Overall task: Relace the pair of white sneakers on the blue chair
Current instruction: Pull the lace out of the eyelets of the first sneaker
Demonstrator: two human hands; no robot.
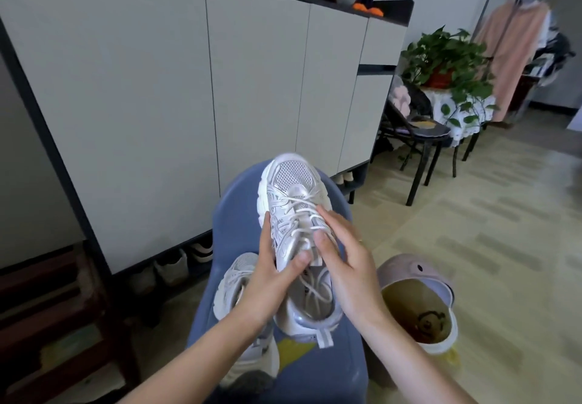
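A white mesh sneaker (pixel 291 189) is held above the blue chair (pixel 233 211), toe pointing away from me, with white laces (pixel 299 211) crossed over its tongue. My left hand (pixel 271 265) grips its left side, thumb on the tongue. My right hand (pixel 343 255) rests on its right side, with the fingertips on the laces. Loose lace ends lie inside the shoe's opening. The second white sneaker (pixel 239 280) lies on the chair seat to the left, partly hidden under my left forearm.
A tall white cabinet (pixel 195 88) stands right behind the chair, with shoes in the gap under it. A pink bin (pixel 419 302) sits on the floor at the right. Farther right are a black chair (pixel 422 139), a potted plant (pixel 447 60) and a clothes rack (pixel 516 44).
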